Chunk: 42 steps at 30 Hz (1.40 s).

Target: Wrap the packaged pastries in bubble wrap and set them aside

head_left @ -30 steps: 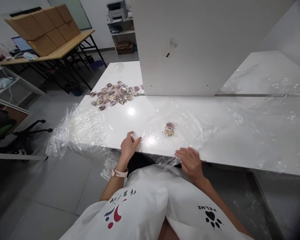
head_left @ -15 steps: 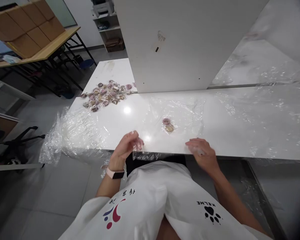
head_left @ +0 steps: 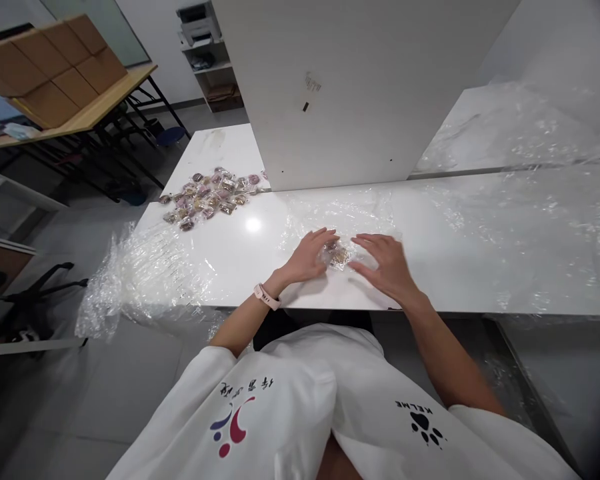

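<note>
A small cluster of clear-wrapped pieces (head_left: 339,257), brownish and pink, lies on a thin sheet of clear plastic film (head_left: 353,207) on the white table. My left hand (head_left: 307,257), with a pink band on its wrist, is at the cluster's left side, its fingers stretched out and touching or very near the wrappers. On the right side my right hand (head_left: 385,263) has its thumb and fingers spread apart, curved around the cluster. The hands partly cover the pieces, so how many lie there cannot be made out.
A pile of similar wrapped pieces (head_left: 210,197) lies at the table's far left. Crumpled clear film (head_left: 150,267) hangs over the left end. A tall white panel (head_left: 350,100) stands behind the work area. More film (head_left: 545,247) covers the table's right part.
My left hand has moved from the table's front edge, where it held a pinkish wrapped piece, forward and right to the cluster. My right hand has moved forward and left, to the cluster's other side.
</note>
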Each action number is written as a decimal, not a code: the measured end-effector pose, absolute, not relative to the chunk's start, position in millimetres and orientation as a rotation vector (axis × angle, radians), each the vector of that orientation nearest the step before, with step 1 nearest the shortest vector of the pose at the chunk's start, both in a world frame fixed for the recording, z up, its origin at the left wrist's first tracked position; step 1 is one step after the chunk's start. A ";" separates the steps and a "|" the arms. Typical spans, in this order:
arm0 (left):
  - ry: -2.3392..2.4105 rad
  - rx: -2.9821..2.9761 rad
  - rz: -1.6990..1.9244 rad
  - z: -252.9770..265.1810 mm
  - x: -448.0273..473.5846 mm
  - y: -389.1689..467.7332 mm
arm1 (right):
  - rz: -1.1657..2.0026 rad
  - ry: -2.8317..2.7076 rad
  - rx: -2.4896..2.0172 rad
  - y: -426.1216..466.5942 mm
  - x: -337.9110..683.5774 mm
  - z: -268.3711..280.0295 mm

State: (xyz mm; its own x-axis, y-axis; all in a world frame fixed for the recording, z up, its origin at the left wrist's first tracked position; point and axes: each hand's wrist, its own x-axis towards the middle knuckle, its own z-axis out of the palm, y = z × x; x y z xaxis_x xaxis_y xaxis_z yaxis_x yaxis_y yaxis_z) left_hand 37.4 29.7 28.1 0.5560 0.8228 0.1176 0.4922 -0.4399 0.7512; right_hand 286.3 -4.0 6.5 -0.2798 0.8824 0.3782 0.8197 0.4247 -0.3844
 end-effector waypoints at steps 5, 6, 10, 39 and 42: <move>1.136 2.359 0.404 8.5 32.5 40.8 | 0.362 -2.277 -1.475 -1.2 283.5 -24.8; 1.201 2.362 0.419 6.3 31.4 43.8 | 0.356 -2.219 -1.479 -0.3 285.1 -28.3; 1.372 2.312 0.402 7.5 27.0 44.2 | 0.421 -2.041 -1.509 -4.4 292.2 -22.2; 1.850 2.242 0.406 19.6 59.0 54.9 | 0.343 -1.827 -1.882 45.5 264.7 -5.3; 1.800 2.542 0.594 21.5 60.2 32.9 | -0.050 -1.892 -1.711 33.6 259.7 -3.7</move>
State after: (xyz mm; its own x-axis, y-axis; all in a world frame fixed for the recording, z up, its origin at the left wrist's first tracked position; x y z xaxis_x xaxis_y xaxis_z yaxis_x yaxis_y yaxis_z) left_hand 60.2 32.9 21.5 0.2852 0.9045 0.3170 0.9155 -0.3550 0.1891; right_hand 259.7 33.6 -3.7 -0.0077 0.8995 0.4368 0.9215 0.1761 -0.3463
